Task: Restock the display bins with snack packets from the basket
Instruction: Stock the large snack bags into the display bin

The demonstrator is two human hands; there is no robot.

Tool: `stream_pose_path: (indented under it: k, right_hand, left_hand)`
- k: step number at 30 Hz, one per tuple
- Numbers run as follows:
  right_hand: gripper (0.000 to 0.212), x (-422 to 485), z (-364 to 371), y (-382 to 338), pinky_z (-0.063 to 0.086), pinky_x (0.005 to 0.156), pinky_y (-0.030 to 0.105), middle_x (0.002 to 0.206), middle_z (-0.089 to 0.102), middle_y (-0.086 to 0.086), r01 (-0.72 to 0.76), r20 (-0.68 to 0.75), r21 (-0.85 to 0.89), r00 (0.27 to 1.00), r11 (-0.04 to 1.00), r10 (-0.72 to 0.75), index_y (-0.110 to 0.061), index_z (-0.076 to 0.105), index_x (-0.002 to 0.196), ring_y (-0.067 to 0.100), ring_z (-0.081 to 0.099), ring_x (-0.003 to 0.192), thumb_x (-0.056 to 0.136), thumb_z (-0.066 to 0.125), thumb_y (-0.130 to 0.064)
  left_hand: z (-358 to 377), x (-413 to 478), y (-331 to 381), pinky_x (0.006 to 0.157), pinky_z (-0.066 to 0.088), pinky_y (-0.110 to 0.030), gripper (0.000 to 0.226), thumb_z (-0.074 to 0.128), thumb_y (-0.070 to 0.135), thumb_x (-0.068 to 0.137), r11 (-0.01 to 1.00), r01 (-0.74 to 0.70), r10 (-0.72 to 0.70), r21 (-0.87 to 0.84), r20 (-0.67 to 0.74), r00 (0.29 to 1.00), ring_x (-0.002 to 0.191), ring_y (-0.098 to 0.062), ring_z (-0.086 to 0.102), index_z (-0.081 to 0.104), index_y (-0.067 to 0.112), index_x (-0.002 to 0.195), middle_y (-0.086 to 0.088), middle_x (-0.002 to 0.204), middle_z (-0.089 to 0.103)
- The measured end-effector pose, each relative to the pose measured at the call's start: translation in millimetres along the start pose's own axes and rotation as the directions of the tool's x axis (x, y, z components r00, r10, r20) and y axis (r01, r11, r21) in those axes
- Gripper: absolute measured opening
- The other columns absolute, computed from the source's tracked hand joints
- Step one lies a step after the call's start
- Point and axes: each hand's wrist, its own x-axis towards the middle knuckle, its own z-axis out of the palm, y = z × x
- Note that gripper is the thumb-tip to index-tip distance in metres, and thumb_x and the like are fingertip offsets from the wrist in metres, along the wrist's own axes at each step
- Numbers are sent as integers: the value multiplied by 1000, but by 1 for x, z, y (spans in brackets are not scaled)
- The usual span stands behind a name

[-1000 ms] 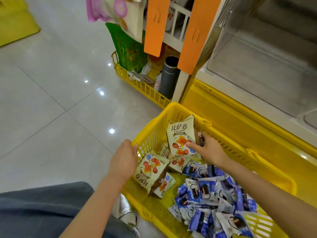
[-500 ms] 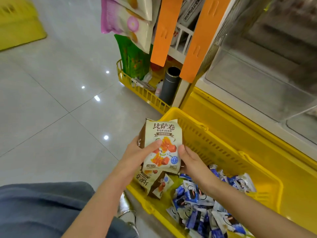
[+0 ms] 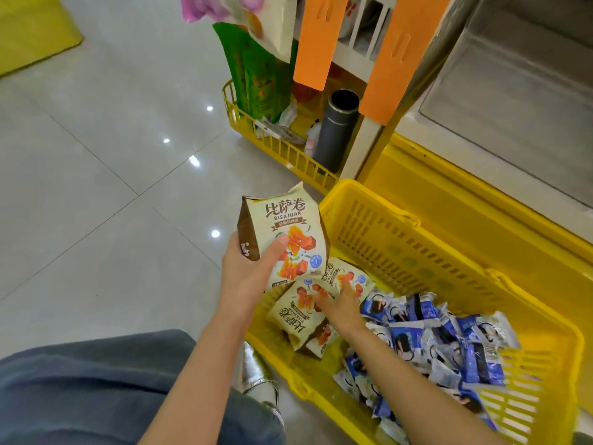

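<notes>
Snack packet (image 3: 288, 232), cream with a brown side panel, 1 unit, stands upright in the left grip (image 3: 248, 274). The thumb lies across its face and the fingers curl behind it. It is held just above the near left corner of the yellow basket (image 3: 401, 245).

The right grip (image 3: 341, 305) is down inside the basket with fingers stretched out, resting on the cream packets (image 3: 298, 316) lying there. It is blurred, and no closure round any packet is visible. Blue packets (image 3: 449, 342) lie heaped toward the basket's right end. The clear display bin (image 3: 513, 101) stands above and beyond the basket, well apart from both grips.

Assessment: the step in hand is collection, with a 2nd packet sought while the 1st is held. The next move calls for the right grip to close on 1 packet's edge, lift it free of its neighbours, then carry both up to the bin.
</notes>
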Motion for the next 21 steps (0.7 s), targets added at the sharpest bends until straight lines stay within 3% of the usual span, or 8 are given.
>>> stream_pose_path:
  k: [2, 6, 11, 19, 21]
  right_hand:
    - [87, 5, 5, 1, 46, 92, 35, 142, 43, 18, -37, -27, -49, 999, 998, 36, -5, 25, 145, 16, 52, 112, 81, 68, -44]
    - [56, 6, 6, 7, 48, 93, 40, 119, 64, 14, -63, 119, -120, 990, 991, 78, -4, 56, 121, 30, 60, 109, 86, 59, -48]
    - [70, -3, 11, 10, 45, 99, 37, 131, 54, 8, -135, 124, 88, 984, 987, 124, -9, 41, 134, 26, 51, 120, 80, 69, -45]
    - [60, -29, -52, 0, 49, 84, 32, 105, 64, 1, -23, -65, 209, 997, 978, 38, -6, 48, 121, 22, 61, 102, 75, 76, -34]
    - [62, -41, -83, -6, 50, 87, 39, 105, 65, 6, 13, -139, 257, 990, 966, 23, -5, 49, 120, 24, 62, 102, 73, 77, -34]
  left_hand:
    - [3, 1, 0, 55, 57, -26, 38, 74, 30, 76, 1000, 13, -13, 8, 5, 1000, 73, -15, 72, 56, 25, 109, 3, 89, 73]
    - [7, 0, -3, 52, 55, -23, 34, 74, 30, 76, 1000, 4, -4, 24, 22, 1000, 71, -13, 72, 56, 29, 104, 5, 88, 72]
    - [6, -1, -8, 53, 54, -20, 31, 75, 29, 75, 998, -28, 27, 54, 21, 999, 75, -10, 71, 57, 33, 100, 7, 88, 72]
    - [10, -3, -13, 56, 55, -20, 40, 73, 37, 75, 994, -68, 66, 88, 24, 998, 78, -8, 71, 52, 32, 110, 8, 96, 69]
    - [14, -6, -16, 56, 55, -20, 43, 72, 38, 76, 992, -80, 80, 101, 7, 997, 76, -9, 71, 52, 28, 112, 7, 96, 69]
